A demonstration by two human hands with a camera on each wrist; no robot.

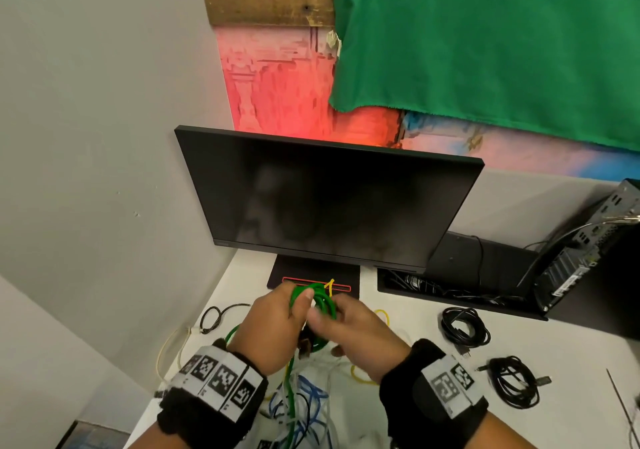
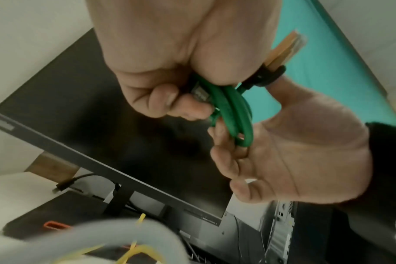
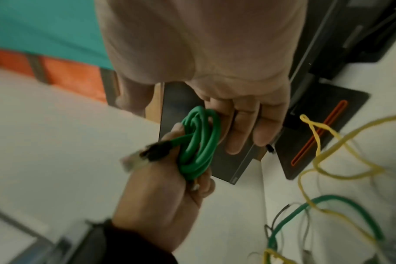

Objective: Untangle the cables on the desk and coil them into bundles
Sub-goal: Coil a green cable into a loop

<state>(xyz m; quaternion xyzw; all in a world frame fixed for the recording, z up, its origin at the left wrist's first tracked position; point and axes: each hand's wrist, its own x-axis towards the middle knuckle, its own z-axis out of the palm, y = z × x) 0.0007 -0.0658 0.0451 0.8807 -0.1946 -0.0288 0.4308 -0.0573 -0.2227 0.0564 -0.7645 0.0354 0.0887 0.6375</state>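
A green cable [image 1: 320, 301] is wound into a small coil held above the desk in front of the monitor. My left hand [image 1: 298, 310] grips the coil with curled fingers [image 2: 170, 100], and its black plug [image 3: 155, 151] sticks out past the thumb. My right hand [image 1: 329, 317] meets it from the right. Its fingers [image 3: 242, 128] lie along the coil [image 3: 199, 142] and its thumb sits on the other side, so the loops [image 2: 235, 117] are held between them. The cable's loose end [image 1: 292, 379] drops into a tangle [image 1: 304, 410] of blue, white and yellow cables on the desk.
A dark monitor [image 1: 329, 199] on a black base [image 1: 311, 275] stands just behind my hands. Two coiled black cable bundles [image 1: 464, 327] [image 1: 512, 383] lie to the right. A braided cable [image 1: 213, 317] lies at the left. A computer case [image 1: 581, 251] stands at the far right.
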